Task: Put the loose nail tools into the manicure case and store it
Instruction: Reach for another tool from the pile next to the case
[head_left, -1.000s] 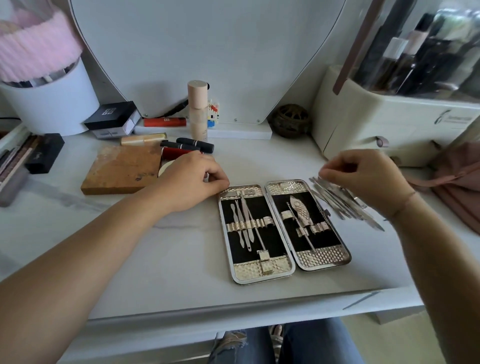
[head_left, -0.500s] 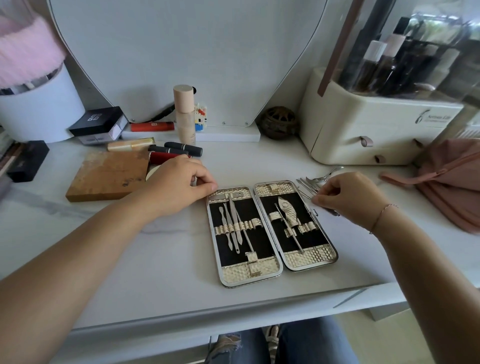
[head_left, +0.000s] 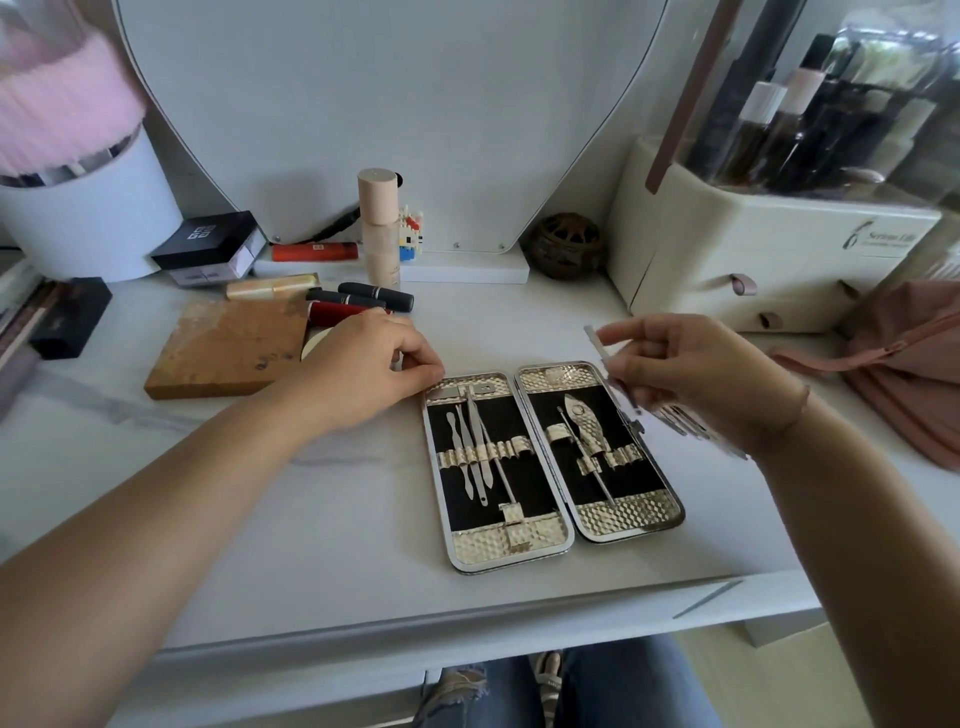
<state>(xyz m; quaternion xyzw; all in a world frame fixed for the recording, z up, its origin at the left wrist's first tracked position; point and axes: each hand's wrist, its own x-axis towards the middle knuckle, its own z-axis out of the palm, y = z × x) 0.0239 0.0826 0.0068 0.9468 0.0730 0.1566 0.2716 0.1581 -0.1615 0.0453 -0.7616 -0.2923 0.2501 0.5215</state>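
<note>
The manicure case (head_left: 626, 525) lies open and flat on the white tabletop, black lining with gold straps, several metal tools strapped into both halves. My right hand (head_left: 691, 374) hovers above the case's upper right corner, pinching a thin metal nail tool (head_left: 597, 340) between thumb and fingers, its end pointing up and left. More loose nail tools (head_left: 680, 418) lie on the table under that hand, mostly hidden by it. My left hand (head_left: 363, 371) rests curled on the table at the case's upper left corner, fingertips touching the rim.
A wooden block (head_left: 228, 351), lipsticks (head_left: 374, 296) and a beige bottle (head_left: 379, 228) sit behind my left hand. A cream cosmetics organiser (head_left: 753, 260) stands back right, a pink bag (head_left: 904, 364) beside it. A white pot (head_left: 88, 218) is far left. The table edge runs below the case.
My right hand has risen from the pile of loose tools with one thin tool pinched in it. My left hand has stayed at the case's corner.
</note>
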